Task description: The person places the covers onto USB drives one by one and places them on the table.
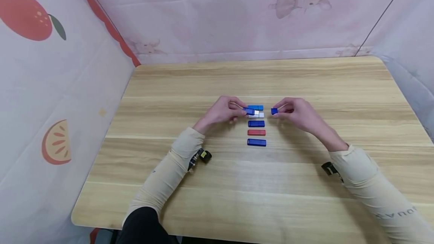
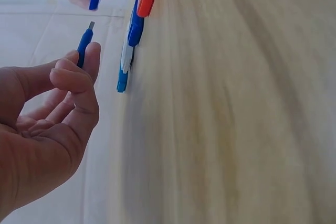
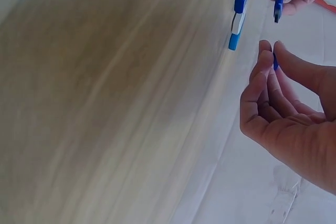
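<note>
My left hand [image 1: 226, 109] pinches a dark blue USB stick [image 1: 249, 111] between thumb and fingers, its metal plug bare and pointing right. Across from it, my right hand [image 1: 298, 113] holds a small blue cap [image 1: 274, 111] at its fingertips. A gap separates plug and cap. Both are held above the table, as the left wrist view shows with the stick [image 2: 85, 45] and the cap [image 2: 95, 0]. Just beneath the held stick lie a light blue USB stick [image 1: 255, 107] and a white one [image 1: 260, 115], partly covered by it.
Nearer the front, a dark blue USB stick [image 1: 256, 124], a red one [image 1: 256, 132] and another dark blue one [image 1: 256, 142] continue the column on the wooden table [image 1: 190, 206]. Printed fabric walls [image 1: 217, 18] stand behind the table and at its sides.
</note>
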{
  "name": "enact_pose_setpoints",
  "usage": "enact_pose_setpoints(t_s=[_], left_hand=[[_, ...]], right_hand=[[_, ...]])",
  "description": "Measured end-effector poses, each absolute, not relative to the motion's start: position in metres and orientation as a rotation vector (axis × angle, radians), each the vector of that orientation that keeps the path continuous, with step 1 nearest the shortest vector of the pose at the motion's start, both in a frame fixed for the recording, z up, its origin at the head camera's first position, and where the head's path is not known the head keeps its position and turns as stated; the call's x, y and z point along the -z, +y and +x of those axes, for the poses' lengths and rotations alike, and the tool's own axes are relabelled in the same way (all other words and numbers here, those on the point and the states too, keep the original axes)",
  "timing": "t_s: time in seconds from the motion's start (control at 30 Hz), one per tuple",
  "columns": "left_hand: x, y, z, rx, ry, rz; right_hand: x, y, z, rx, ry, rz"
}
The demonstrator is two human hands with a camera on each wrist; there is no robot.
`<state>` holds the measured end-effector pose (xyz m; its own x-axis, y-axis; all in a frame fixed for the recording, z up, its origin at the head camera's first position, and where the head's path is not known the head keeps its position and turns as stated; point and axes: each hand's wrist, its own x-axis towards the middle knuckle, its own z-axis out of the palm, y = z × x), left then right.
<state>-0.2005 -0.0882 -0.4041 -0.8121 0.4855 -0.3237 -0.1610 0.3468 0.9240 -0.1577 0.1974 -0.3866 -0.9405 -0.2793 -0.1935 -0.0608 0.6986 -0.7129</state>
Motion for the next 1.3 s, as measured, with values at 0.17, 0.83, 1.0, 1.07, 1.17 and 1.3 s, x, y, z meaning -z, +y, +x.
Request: enact_pose_setpoints(t_s=[0.17, 0.83, 1.0, 1.07, 1.17, 1.3], left_hand=[[0.405, -0.085, -0.199, -1.514, 2.026, 0.283], [0.405, -0.075, -0.196, -1.504, 1.98, 0.36], [0.406, -0.073, -0.195, -1.512, 1.957, 0.367], [0.406, -0.072, -0.194, -1.514, 1.947, 0.371], [0.406, -0.071, -0.194, -1.52, 1.944, 0.372], [0.405, -0.072, -0.194, -1.528, 1.941, 0.357]], right_hand=[[0.387, 0.192, -0.157, 1.108, 2.621, -0.285], [0.389, 0.178, -0.154, 1.197, 2.561, -0.346], [0.391, 0.177, -0.155, 1.201, 2.558, -0.352], [0.391, 0.176, -0.154, 1.203, 2.557, -0.354], [0.391, 0.175, -0.154, 1.207, 2.559, -0.357], [0.39, 0.173, -0.155, 1.208, 2.559, -0.35]])
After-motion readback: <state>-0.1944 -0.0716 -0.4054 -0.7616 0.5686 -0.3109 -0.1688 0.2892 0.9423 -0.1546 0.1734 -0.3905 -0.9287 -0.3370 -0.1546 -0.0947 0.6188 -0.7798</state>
